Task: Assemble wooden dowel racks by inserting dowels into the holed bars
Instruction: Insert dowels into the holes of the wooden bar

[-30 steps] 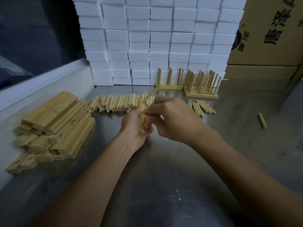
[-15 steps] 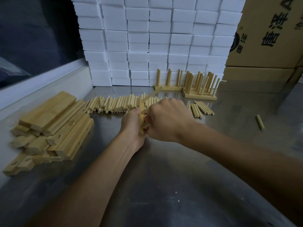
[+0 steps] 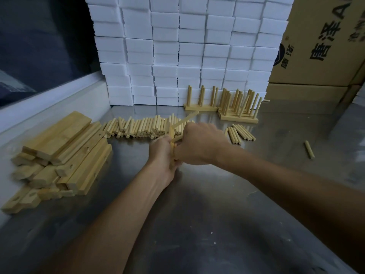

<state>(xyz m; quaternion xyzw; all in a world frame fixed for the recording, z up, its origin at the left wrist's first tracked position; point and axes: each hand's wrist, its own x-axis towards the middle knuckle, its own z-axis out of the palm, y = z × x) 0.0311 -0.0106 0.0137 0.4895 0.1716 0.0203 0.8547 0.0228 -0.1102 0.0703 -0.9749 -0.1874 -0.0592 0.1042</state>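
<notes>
My left hand [image 3: 162, 155] grips a holed wooden bar [image 3: 171, 135] held upright above the steel table. One dowel [image 3: 185, 119] sticks out of the bar, slanting up and to the right. My right hand [image 3: 199, 143] is curled around a second dowel [image 3: 177, 139] at the bar, just below the first; its far end is hidden by my fingers. A row of loose dowels [image 3: 138, 127] lies behind my hands. A pile of holed bars [image 3: 65, 155] lies to the left. Finished racks [image 3: 235, 105] stand at the back.
A wall of white foam blocks [image 3: 187, 50] closes the back. Cardboard boxes [image 3: 324, 42] stand at the right. A small bunch of dowels [image 3: 239, 133] lies right of my hands, and a single dowel [image 3: 309, 149] further right. A raised ledge [image 3: 49, 101] borders the table on the left.
My right hand has closed more tightly against the bar, and the dowel it holds now shows less length. The view has shifted slightly; both hands stay in the same place.
</notes>
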